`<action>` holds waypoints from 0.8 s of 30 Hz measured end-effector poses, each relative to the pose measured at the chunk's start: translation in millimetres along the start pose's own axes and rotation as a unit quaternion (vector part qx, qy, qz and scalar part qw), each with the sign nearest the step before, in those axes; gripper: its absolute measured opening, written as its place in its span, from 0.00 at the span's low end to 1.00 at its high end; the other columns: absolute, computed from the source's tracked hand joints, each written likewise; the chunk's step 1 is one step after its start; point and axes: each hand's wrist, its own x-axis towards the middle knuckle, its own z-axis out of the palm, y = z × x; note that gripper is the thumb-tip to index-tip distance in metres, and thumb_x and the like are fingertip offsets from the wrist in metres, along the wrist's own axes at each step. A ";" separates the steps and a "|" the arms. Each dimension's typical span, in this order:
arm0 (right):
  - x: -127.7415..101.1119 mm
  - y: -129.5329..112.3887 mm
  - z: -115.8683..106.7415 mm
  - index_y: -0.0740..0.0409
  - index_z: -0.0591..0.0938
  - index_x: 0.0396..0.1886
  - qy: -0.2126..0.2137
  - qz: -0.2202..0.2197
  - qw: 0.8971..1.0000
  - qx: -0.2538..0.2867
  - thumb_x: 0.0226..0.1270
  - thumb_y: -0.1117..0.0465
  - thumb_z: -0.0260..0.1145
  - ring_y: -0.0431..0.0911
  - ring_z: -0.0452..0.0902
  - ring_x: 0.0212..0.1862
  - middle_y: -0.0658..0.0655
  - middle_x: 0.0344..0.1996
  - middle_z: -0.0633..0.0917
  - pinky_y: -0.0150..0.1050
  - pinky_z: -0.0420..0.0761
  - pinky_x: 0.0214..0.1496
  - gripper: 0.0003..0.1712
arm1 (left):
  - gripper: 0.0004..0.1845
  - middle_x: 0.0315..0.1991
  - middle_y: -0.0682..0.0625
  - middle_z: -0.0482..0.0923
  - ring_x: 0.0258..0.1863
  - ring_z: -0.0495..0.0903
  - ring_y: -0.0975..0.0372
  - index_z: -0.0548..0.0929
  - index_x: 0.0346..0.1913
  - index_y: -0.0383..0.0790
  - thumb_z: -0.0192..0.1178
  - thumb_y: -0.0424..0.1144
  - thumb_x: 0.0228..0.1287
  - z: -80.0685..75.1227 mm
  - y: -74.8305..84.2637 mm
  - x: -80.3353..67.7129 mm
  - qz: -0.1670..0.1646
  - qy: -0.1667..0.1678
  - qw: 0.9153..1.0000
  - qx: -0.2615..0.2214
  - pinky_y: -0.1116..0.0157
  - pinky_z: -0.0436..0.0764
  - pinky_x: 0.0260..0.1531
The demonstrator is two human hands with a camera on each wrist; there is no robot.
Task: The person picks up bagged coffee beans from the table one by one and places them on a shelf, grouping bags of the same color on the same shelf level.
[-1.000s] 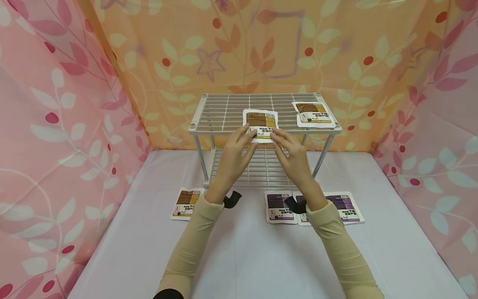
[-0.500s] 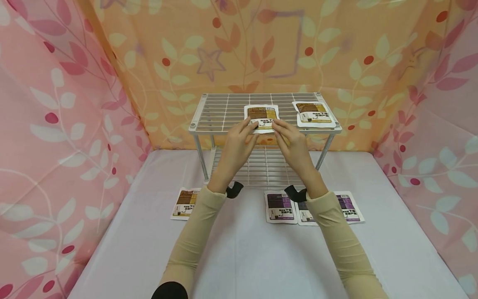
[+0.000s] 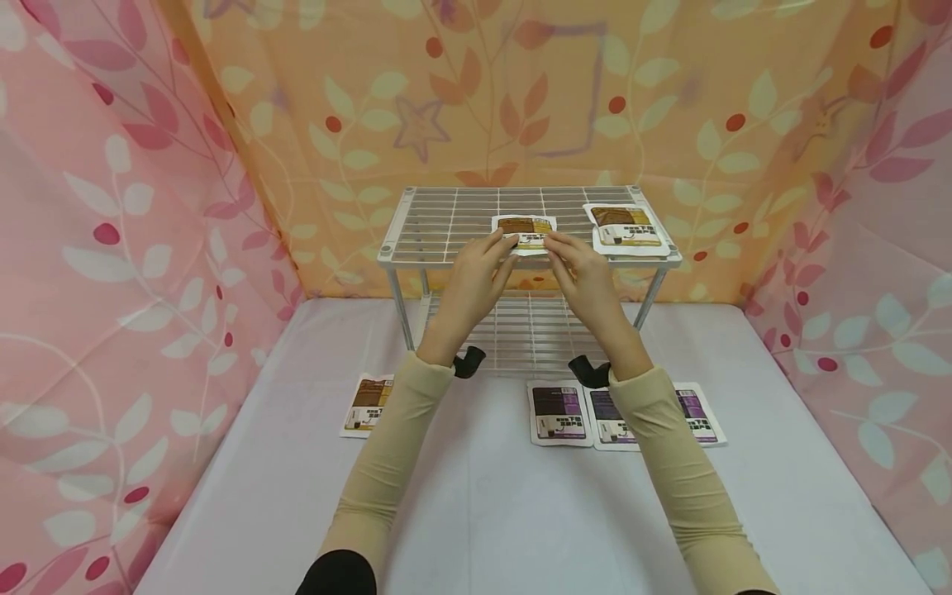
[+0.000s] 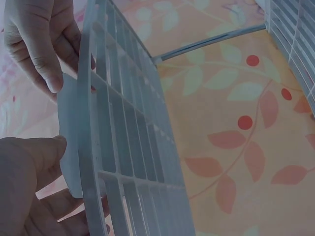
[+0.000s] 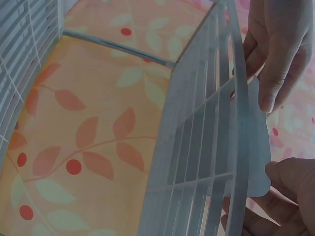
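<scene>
Brown-and-yellow pouch (image 3: 525,233) is held at the front edge of the top tier of the white wire rack (image 3: 439,223), its near edge overhanging the front rail while the rest lies low over the wires.

At the far left of the bench (image 3: 476,512), a second brown pouch (image 3: 368,405) is seen lying flat, near the left sleeve (image 3: 387,463).

The left hand (image 3: 468,289) is raised to the rack front, and its fingers (image 3: 500,245) are closed on the left near corner of the held pouch, thumb and fingertips pinching it. In the left wrist view the pouch (image 4: 71,147) is seen from below through the rack wires (image 4: 128,147), with the thumb (image 4: 34,162) under its edge.

The right hand (image 3: 587,285) mirrors this on the other side: its fingers (image 3: 556,245) pinch the right near corner of the same pouch. In the right wrist view the pouch (image 5: 256,142) shows pale behind the rack's front rail (image 5: 238,123), with a fingertip (image 5: 268,101) laid against it.

Right of the held pouch, another brown pouch (image 3: 625,227) lies flat at the right front corner of the top tier, near but apart from it.

On the bench below, in front of the rack, purple pouches (image 3: 559,411) lie side by side, partly covered by the right sleeve (image 3: 669,463).
</scene>
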 end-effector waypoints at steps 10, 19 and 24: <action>5.3 2.7 -1.3 0.68 0.79 0.51 -0.016 0.005 0.999 -0.033 0.67 0.66 0.57 0.57 0.77 0.52 0.65 0.53 0.79 0.45 0.81 0.46 0.16 | 0.18 0.58 0.40 0.73 0.60 0.71 0.52 0.76 0.58 0.38 0.51 0.41 0.69 1.1 -3.2 9.4 0.000 -0.019 1.000 0.004 0.55 0.65 0.63; 10.1 4.2 0.0 0.67 0.78 0.53 -0.045 0.028 0.996 -0.065 0.68 0.66 0.55 0.58 0.77 0.52 0.65 0.55 0.77 0.46 0.80 0.47 0.16 | 0.18 0.59 0.39 0.72 0.59 0.72 0.51 0.76 0.58 0.38 0.51 0.40 0.69 -1.4 -4.0 15.9 -0.026 -0.041 0.999 0.002 0.58 0.69 0.61; 11.0 1.5 -1.0 0.66 0.78 0.54 -0.054 0.033 0.995 -0.075 0.69 0.65 0.55 0.58 0.77 0.51 0.64 0.55 0.77 0.47 0.80 0.46 0.17 | 0.18 0.59 0.39 0.72 0.57 0.73 0.50 0.76 0.58 0.38 0.51 0.38 0.68 -2.1 -4.3 18.6 -0.041 -0.046 0.998 -0.013 0.59 0.72 0.57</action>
